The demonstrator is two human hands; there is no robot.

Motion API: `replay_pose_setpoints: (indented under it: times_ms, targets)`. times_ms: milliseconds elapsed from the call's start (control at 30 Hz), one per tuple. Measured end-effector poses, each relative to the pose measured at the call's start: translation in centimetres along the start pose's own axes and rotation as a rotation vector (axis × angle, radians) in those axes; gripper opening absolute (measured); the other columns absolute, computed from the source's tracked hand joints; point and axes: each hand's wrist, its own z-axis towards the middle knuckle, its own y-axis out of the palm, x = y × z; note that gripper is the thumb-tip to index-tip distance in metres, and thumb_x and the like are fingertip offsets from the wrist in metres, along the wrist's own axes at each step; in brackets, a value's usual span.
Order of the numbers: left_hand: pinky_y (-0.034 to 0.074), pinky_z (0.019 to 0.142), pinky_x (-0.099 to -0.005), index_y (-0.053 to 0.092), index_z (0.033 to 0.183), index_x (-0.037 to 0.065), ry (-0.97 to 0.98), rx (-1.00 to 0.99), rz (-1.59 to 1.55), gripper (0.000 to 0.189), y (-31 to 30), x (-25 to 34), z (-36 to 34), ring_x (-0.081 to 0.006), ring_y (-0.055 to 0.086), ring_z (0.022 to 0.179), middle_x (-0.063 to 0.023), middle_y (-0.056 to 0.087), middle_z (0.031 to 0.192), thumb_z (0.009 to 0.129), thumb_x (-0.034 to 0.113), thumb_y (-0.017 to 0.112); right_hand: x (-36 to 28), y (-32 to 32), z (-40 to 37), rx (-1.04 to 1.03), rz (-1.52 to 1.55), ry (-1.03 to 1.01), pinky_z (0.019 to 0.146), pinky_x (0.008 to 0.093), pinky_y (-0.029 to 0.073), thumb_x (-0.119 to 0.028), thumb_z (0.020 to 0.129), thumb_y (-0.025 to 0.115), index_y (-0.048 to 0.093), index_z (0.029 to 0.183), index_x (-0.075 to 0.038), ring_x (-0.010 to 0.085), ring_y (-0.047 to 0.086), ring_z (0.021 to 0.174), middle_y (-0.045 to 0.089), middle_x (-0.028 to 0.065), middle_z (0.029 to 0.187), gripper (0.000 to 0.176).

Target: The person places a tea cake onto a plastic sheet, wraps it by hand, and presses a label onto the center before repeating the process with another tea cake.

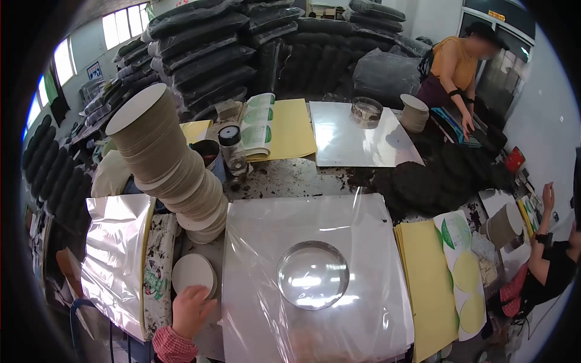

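Observation:
My left hand (191, 310), in a red checked sleeve, is at the lower left with its fingers loosely stretched and somewhat apart. Its fingertips overlap the near edge of a short pile of round pale discs (192, 273). To the right of the hand lies a stack of clear plastic sheets (254, 242) with glossy creases. On these sheets rests a clear ring (313, 275), its inside bare. My right hand is out of sight; a faint skin-toned blur shows at the sheets' near edge.
A tall, leaning stack of discs (151, 133) stands behind the hand. Silver film (115, 254) lies at left, yellow sheets (423, 290) and green-printed labels (463, 272) at right. Dark round cakes (417, 184) and a jar (232, 151) sit farther back. Two other people (457, 63) work at right.

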Motion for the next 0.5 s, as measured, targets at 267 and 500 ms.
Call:
replay_pose_setpoints:
  times_ms: [267,500]
  targets:
    - [0.05,0.097,-0.0428,0.05,0.132,-0.002,-0.359,0.18,0.532,0.073,8.0,-7.7,0.9,-0.0389,0.055,0.123,-0.0228,0.054,0.135,0.074,0.031,0.079,2.2,-10.0,6.6,0.204,-0.712,-0.529,0.09,0.0401,0.054,-0.025,0.087,0.069,0.066,0.12,-0.006,0.0319,0.066,0.106,0.064,0.0146,0.117,0.038]
    - [0.053,0.087,-0.0363,0.054,0.136,0.011,-0.325,0.134,0.736,0.054,7.4,-7.7,-0.1,-0.0245,0.063,0.108,-0.0107,0.058,0.137,0.093,0.044,0.056,7.8,-33.1,21.0,0.772,-1.187,-0.001,0.115,0.0472,0.032,-0.021,0.081,0.069,0.044,0.14,0.005,0.0406,0.04,0.136,0.045,0.0265,0.142,0.069]
